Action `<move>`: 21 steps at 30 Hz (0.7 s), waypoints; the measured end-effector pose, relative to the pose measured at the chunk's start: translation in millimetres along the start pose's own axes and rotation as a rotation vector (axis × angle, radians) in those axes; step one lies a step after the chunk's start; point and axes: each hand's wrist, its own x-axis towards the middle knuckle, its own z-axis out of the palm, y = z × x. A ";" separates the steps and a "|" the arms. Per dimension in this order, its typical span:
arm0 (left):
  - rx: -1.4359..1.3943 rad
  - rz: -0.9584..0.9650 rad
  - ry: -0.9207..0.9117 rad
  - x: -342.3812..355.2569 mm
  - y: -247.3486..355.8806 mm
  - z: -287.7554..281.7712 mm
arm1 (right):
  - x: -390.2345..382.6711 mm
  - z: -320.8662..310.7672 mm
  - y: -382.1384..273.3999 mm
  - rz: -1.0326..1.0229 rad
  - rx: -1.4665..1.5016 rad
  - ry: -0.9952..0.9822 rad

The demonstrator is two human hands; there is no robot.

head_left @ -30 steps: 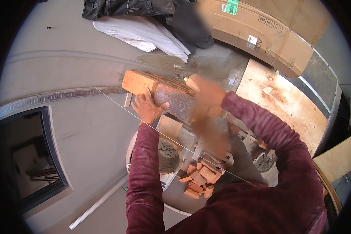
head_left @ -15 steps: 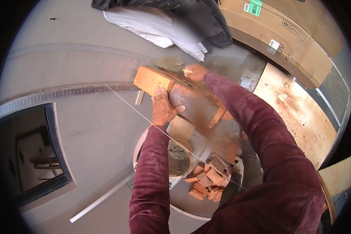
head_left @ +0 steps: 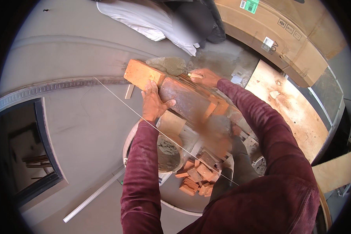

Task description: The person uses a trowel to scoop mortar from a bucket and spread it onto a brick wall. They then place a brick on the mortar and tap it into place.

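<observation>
An orange brick (head_left: 143,74) lies at the left end of a low brick wall (head_left: 183,95). My left hand (head_left: 155,102) rests on it with fingers stretched over its near side. The thumb is spread away onto the darker brickwork beside it. My right hand (head_left: 208,77), beyond the wall, is closed round the pale handle of a trowel (head_left: 191,75). Its blade is hard to tell from the grey mortar (head_left: 165,65) behind the orange brick. A taut white string (head_left: 123,100) slants past on the near side, crossing over my left forearm.
A bucket of mortar (head_left: 168,154) stands near my left forearm. Several broken bricks (head_left: 197,177) lie heaped below it. On the right are a plywood board (head_left: 288,109) and a large cardboard box (head_left: 276,39). Someone in dark clothes sits behind white cloth (head_left: 140,21) at the far side.
The whole view has shifted slightly. My right hand, with the trowel, has moved rightward along the wall, away from the orange brick. My left hand stays on the brick.
</observation>
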 end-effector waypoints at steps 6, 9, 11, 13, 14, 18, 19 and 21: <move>0.034 0.000 0.033 0.2 -3.4 2.2 | -80.1 -23.9 -13.3 0.074 0.055 -0.061; 0.021 -0.012 0.036 -3.1 1.1 0.3 | -113.0 -46.4 -42.9 0.227 0.161 -0.154; -0.010 -0.001 0.064 -5.2 9.1 -5.3 | -128.7 -63.4 -64.2 0.297 0.196 -0.162; -0.059 0.026 0.091 -11.0 4.4 -6.6 | -141.7 -71.7 -97.9 0.361 0.104 -0.171; -0.089 -0.014 0.175 -18.8 -4.0 6.0 | -146.5 -72.9 -122.6 0.387 0.055 -0.187; -0.479 -0.099 0.391 -58.9 0.2 39.3 | -148.3 -42.1 -213.8 0.221 -0.152 -0.084; -0.608 -0.070 0.357 -81.9 5.6 44.3 | -142.5 -32.2 -212.4 0.017 -0.297 0.001; -0.812 -0.010 0.240 -141.7 14.4 47.4 | -122.9 -2.2 -189.2 -0.408 -0.552 0.180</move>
